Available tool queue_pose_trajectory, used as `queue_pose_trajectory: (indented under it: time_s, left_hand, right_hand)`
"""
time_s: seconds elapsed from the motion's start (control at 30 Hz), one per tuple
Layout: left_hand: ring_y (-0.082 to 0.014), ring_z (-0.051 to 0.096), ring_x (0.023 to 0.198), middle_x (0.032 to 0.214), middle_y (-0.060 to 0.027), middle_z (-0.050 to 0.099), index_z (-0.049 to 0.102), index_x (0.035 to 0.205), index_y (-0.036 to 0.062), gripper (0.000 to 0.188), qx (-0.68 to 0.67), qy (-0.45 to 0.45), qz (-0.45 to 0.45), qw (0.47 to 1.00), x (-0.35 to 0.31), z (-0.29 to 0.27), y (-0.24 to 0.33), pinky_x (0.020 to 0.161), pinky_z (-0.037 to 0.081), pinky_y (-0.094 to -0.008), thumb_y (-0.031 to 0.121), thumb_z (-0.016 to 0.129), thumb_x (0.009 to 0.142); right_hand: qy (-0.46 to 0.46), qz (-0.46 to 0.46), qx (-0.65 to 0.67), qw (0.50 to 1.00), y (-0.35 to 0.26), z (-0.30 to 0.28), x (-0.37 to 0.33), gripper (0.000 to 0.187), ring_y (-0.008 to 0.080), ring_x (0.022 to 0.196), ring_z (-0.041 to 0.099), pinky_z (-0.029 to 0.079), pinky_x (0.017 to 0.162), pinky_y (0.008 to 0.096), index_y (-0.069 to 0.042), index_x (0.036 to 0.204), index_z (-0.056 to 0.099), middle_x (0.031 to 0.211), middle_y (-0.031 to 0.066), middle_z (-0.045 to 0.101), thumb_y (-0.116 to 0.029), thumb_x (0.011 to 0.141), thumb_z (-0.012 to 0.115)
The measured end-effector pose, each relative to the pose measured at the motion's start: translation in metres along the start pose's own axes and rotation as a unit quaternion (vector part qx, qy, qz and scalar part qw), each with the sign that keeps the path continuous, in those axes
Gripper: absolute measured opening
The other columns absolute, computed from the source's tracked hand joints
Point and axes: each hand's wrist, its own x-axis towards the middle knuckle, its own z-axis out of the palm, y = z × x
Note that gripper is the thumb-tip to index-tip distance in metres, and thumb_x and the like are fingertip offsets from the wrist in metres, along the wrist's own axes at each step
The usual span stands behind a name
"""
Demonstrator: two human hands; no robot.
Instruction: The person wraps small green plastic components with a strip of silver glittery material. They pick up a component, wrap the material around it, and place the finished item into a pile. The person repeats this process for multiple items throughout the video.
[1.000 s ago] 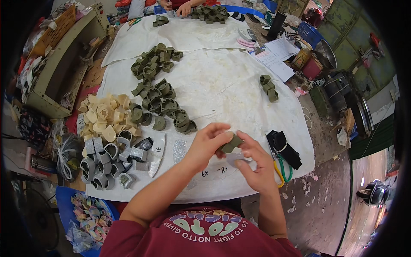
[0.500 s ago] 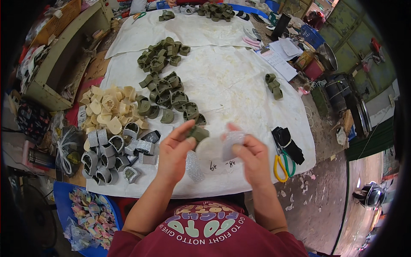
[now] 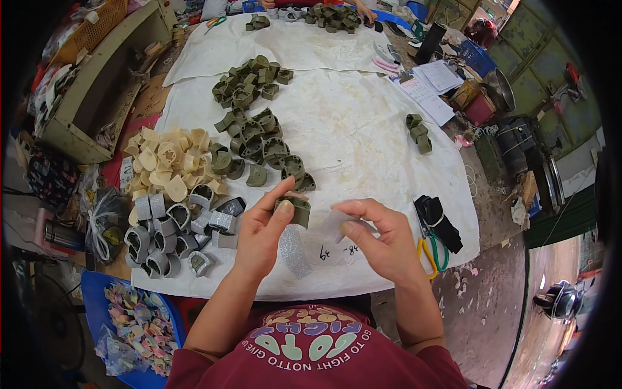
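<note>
Left hand (image 3: 259, 236): half closed, thumb and fingers pinched on one olive-green block (image 3: 296, 212), held just above the desk (image 3: 497, 211), in front of the wearer and near the end of the row of similar pieces.

Right hand (image 3: 383, 235): fingers curled, thumb and forefinger closed on one pale, greyish strip (image 3: 341, 224), blurred in outline, well apart from the block.

Cover: white cloth (image 3: 369, 142) over the desk. Two short handwritten marks in dark ink, numerals by their shape, lie on the white surface between the hands, partly beneath the right.

Silver glitter strip (image 3: 295, 254): one, flat on the cover, beside the left wrist.

Olive-green pieces (image 3: 260, 133): many, hollow, in a long irregular heap beyond the left hand. A further short row of green pieces (image 3: 419, 134) stands alone toward the right.

Cream pieces (image 3: 170, 162): one heap, left side.

Silver-wrapped pieces (image 3: 159, 241): one group, just nearer the wearer than the cream heap.

Scissors (image 3: 446, 257): yellow and green handles, right of the right hand, beside a black bundle (image 3: 439, 223).

Paper sheets (image 3: 429, 98): far right, bearing lines of writing too small to read.

Shirt (image 3: 311, 337): maroon, the wearer's; chest lettering in large pale-green and purple capitals, with a smaller white line curving beneath.

Blue tub (image 3: 91, 292): lower left, holding multicoloured scraps.
</note>
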Motion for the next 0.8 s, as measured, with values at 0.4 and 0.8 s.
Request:
queue_pose_trajectory:
  time_s: [0.4,0.8]
  left_hand:
    - [-0.0164,0.051,0.111,0.119,-0.0118,0.055,0.03,0.143,-0.0054,0.061,0.116,-0.032,0.015,0.993,-0.011,0.02,0.014,0.099,0.036,-0.0308,0.041,0.028,0.103]
    - [-0.0157,0.051,0.106,0.118,-0.0108,0.055,0.03,0.144,-0.0037,0.064,0.165,-0.036,0.049,0.984,-0.012,0.027,0.018,0.094,0.038,-0.0298,0.045,0.02,0.103]
  right_hand:
    - [-0.022,-0.025,-0.075,0.997,-0.004,0.011,0.005,0.054,0.0152,0.075,0.061,0.048,0.065,0.0281,-0.007,0.136,0.043,0.078,0.0059,0.065,-0.006,0.085,0.061]
    - [-0.04,-0.01,-0.064,0.997,-0.013,0.007,0.004,0.053,0.012,0.077,0.062,0.048,0.063,0.0248,-0.007,0.136,0.042,0.08,0.007,0.067,-0.004,0.086,0.059]
